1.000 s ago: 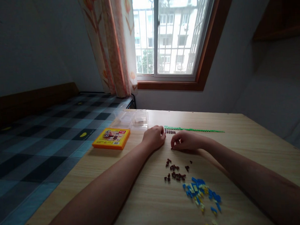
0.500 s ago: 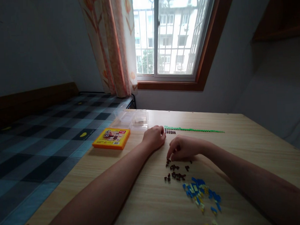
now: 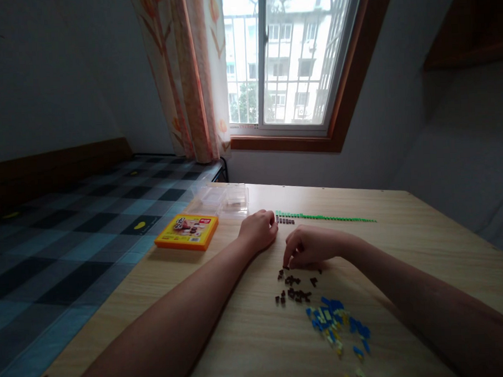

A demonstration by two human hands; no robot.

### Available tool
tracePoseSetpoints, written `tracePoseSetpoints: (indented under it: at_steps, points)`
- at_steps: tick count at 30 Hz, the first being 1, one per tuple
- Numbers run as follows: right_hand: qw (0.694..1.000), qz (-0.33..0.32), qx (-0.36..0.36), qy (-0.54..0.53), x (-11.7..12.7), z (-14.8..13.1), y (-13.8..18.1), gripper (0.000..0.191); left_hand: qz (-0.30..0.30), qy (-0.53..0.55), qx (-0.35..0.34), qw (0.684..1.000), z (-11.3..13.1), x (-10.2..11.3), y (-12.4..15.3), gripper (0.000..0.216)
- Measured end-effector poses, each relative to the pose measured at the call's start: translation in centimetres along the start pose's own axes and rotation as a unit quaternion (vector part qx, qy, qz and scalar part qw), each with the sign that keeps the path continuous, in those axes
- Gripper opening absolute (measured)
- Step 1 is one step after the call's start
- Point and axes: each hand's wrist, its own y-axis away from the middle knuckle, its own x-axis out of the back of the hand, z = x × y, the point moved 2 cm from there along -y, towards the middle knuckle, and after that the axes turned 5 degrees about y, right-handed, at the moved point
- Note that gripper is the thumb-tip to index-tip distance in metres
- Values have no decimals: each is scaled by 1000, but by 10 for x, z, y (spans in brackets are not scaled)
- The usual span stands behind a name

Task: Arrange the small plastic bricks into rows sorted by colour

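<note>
pinching down with right hand (image 3: 310, 246) at far edge of loose brown pieces (image 3: 294, 284) on worktop (image 3: 404, 248), grip narrow, catch or no catch impossible to tell under fingertips. left hand (image 3: 259, 230) curled at end of short brown row (image 3: 285, 221), seemingly bracing it; grip contents unseen. green row (image 3: 328, 217) just behind; pieces too small to read.

Two hands show: one left hand (image 3: 259, 230) and one right hand (image 3: 310, 246). Left of the left hand are two boxes: one yellow box (image 3: 186, 231) and one clear box (image 3: 222, 200). Past the hands are two rows of little bricks: one long green row (image 3: 328, 216) and one short brown row (image 3: 286, 221). By the right hand are two heaps: one brown heap (image 3: 293, 284) and one blue and yellow heap (image 3: 336, 324). The bricks are too small to count.
</note>
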Motion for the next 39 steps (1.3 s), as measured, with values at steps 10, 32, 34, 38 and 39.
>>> tracePoseSetpoints:
  at_steps: [10, 32, 34, 38, 39]
  points:
    - [1000, -9, 10, 7, -2, -4, -1, 24, 13, -8, -5, 1000, -1, 0, 0, 21]
    - [991, 80, -34, 100, 32, 10, 19, 20, 2, -8, 1, 1000, 0, 0, 0, 23]
    - [993, 58, -45, 96, 37, 7, 24, 18, 3, -8, -2, 1000, 0, 0, 0, 23]
    - [993, -46, -85, 73, 29, 1, 25, 25, -1, -8, -1, 1000, 0, 0, -1, 23]
    - [990, -69, -93, 74, 26, 0, 24, 28, -1, -9, 0, 1000, 0, 0, -1, 23]
